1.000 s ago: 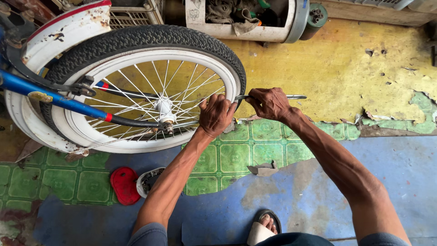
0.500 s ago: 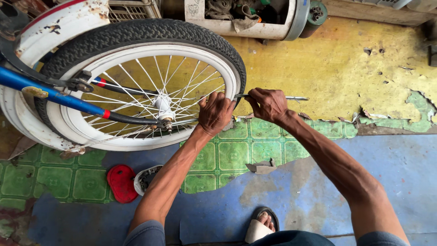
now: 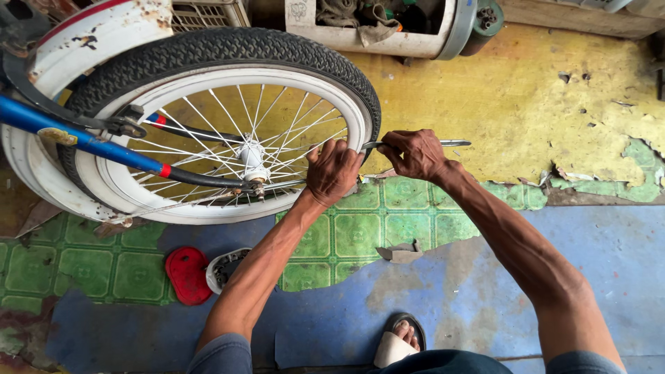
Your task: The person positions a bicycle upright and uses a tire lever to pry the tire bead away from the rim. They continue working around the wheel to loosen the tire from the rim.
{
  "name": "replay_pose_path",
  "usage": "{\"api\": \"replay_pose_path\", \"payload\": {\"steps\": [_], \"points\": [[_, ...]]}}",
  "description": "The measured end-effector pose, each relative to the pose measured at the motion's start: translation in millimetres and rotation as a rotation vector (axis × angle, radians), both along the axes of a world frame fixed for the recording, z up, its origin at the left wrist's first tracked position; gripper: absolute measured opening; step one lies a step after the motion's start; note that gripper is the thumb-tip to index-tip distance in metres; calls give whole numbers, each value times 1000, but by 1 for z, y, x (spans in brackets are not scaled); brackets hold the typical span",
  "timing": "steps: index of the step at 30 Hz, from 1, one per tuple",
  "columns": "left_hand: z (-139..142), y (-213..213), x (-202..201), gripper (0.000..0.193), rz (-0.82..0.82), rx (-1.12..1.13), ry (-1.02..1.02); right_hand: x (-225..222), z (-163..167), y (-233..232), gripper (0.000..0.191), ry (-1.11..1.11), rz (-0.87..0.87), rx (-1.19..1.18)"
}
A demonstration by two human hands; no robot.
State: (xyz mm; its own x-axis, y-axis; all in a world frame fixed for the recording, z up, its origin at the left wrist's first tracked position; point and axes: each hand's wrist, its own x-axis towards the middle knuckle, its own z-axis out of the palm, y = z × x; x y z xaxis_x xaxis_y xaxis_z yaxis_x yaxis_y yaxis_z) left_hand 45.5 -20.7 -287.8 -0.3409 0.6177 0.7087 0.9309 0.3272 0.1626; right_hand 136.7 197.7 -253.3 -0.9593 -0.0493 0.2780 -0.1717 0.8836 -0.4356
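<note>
- Left hand [image 3: 332, 170] clenched on the white rim [image 3: 350, 118] of the wheel lying over the floor [image 3: 526, 104].
- Right hand [image 3: 413, 154] grips a thin metal lever [image 3: 454, 143], its tip at the tyre [image 3: 228, 43].
- Tyre likely stiff, grippy rubber; rim rigid, best held at its edge.

Bare floor [image 3: 526, 111] lies open right of the hands; the wheel [image 3: 228, 125] and spokes [image 3: 208, 131] block the left.

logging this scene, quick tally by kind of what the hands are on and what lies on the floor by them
hands: 2, left hand and right hand
bicycle wheel: 1
metal tool: 1
red disc: 1
sandal: 1
total: 6
</note>
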Motion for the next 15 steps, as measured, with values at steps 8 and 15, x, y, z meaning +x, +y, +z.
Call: {"api": "replay_pose_path", "payload": {"steps": [8, 15], "points": [[5, 0, 3, 32, -10, 5, -12, -5, 7, 10, 20, -55, 60, 7], [7, 2, 2, 31, 4, 12, -3, -8, 8, 14, 21, -37, 99, 23]]}}
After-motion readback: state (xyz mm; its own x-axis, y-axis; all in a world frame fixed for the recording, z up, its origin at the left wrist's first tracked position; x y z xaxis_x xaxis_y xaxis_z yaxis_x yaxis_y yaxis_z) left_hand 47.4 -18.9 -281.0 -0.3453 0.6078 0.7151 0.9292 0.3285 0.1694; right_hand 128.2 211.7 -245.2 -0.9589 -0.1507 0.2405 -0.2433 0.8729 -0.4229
